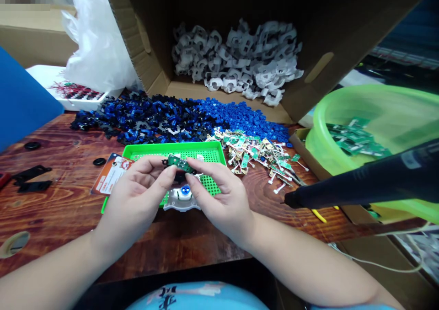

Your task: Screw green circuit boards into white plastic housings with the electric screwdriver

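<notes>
Between both hands, over a green perforated tray [216,157], I hold a small green circuit board [180,163] with a black plastic part against it. My left hand [140,186] pinches the board's left end between thumb and fingers. On its right end, my right hand [222,195] closes with thumb and forefinger. Just below the board is a white and clear plastic shell [181,205] with a round blue piece [185,189] in it, at the tray's near edge. My fingers hide part of the board and tray.
Blue and black parts [151,115], blue round pieces [236,115] and small wired boards [254,150] lie piled behind the tray. A cardboard box [157,67] holds white plastic parts [240,58]. A dark pen-shaped tool [343,182] juts in at right before a green basin [318,131].
</notes>
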The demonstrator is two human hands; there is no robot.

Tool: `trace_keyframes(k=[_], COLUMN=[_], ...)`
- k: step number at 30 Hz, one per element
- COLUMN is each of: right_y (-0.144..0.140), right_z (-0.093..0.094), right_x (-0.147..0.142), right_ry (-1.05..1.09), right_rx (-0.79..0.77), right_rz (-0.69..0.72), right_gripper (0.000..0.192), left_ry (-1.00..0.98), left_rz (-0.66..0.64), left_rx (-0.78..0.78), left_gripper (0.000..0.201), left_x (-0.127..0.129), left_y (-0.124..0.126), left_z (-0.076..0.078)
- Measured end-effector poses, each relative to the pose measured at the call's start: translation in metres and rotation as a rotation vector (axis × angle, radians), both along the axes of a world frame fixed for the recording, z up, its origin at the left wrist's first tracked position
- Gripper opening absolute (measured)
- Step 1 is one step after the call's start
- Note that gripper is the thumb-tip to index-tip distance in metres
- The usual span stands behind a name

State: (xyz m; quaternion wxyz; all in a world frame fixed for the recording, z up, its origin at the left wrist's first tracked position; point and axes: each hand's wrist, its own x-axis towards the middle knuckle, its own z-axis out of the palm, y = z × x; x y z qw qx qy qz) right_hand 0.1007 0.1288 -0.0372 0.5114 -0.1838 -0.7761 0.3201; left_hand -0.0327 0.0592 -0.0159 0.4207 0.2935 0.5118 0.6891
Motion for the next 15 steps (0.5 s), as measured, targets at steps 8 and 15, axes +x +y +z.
trace_keyframes(k=[8, 15], right_y=[0.0, -0.002], right_z=[0.006, 0.006], right_x=[0.001, -0.004], right_ry=[-0.154, -0.178], right_rx=[0.12, 0.081], right_rz=[-0.077, -0.113], right_gripper=[0.032, 0.03], left_ry=[-0.37, -0.421], left_rz=[-0.085, -0.12], left_rx=[-0.156, -0.17], left_gripper=[0.023, 0.014], left_x=[-0.003, -0.005], left_y=[0.007, 0.006], left_z=[0.012, 0.012])
